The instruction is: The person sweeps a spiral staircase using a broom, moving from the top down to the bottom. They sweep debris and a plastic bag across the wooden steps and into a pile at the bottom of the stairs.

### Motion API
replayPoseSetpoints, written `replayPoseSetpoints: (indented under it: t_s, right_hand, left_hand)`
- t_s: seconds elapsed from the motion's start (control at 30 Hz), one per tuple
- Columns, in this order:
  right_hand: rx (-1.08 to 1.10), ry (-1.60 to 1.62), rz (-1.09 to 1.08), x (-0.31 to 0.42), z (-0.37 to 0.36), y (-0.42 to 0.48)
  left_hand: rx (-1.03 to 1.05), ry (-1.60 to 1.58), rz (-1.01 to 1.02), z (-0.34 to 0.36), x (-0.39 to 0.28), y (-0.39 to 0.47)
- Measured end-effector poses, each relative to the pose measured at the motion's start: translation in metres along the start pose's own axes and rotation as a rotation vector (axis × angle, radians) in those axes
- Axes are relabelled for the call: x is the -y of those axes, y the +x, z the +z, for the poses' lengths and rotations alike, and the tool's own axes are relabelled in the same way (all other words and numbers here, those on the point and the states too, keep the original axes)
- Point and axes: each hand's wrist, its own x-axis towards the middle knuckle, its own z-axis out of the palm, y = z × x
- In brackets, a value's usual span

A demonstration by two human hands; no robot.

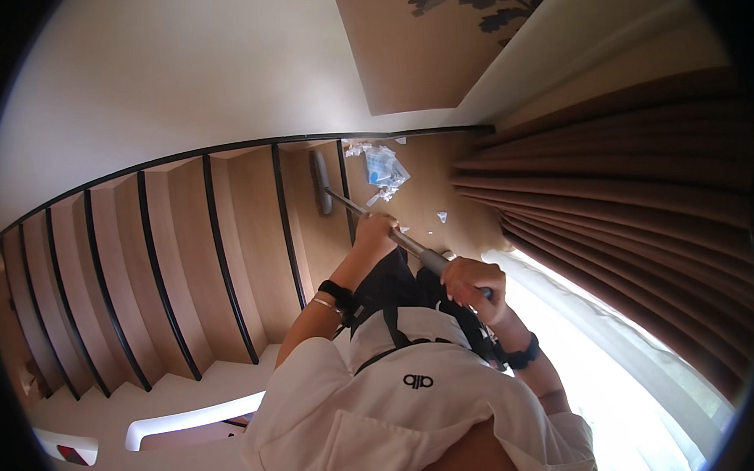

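Note:
Both my hands are on the pole [409,241] of a long-handled tool, either a broom or a mop. My left hand [377,230] wraps the metal shaft partway down. Higher up, my right hand [475,288] grips the dark end just past the grey sleeve [433,261]. The long grey head [320,183] lies on the first step below the landing, close to the wall. A crumpled clear and blue plastic bag [385,167] rests on the wooden landing [431,176]. White scraps [383,194] lie around it, with another small scrap [442,217] nearer my feet.
Wooden stairs [185,187] with black edge strips descend to the left. A black skirting strip [240,148] follows the white wall [187,79]. Gathered brown curtains [614,181] and a sheer white curtain [599,346] hang at the right. A white side wall [188,389] with cut-out openings borders the stairs.

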Motion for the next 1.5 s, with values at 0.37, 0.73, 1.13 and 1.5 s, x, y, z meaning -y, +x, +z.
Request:
replayPoseSetpoints:
  t_s: [0.37, 0.73, 1.13, 1.5]
  right_hand:
    - [-0.057, -0.053, 0.029, -0.043, 0.006, 0.024]
    - [-0.417, -0.077, 0.003, -0.022, -0.033, -0.046]
    - [-0.151, -0.103, -0.047, 0.056, -0.073, -0.092]
    - [0.098, 0.013, 0.222, 0.054, -0.062, -0.132]
  left_hand:
    - [-0.050, -0.045, -0.023, 0.002, 0.038, 0.028]
    - [0.134, -0.018, 0.207, 0.074, -0.022, 0.058]
    - [0.200, -0.115, 0.100, 0.100, -0.126, 0.016]
    - [0.109, -0.310, -0.257, 0.132, -0.146, -0.107]
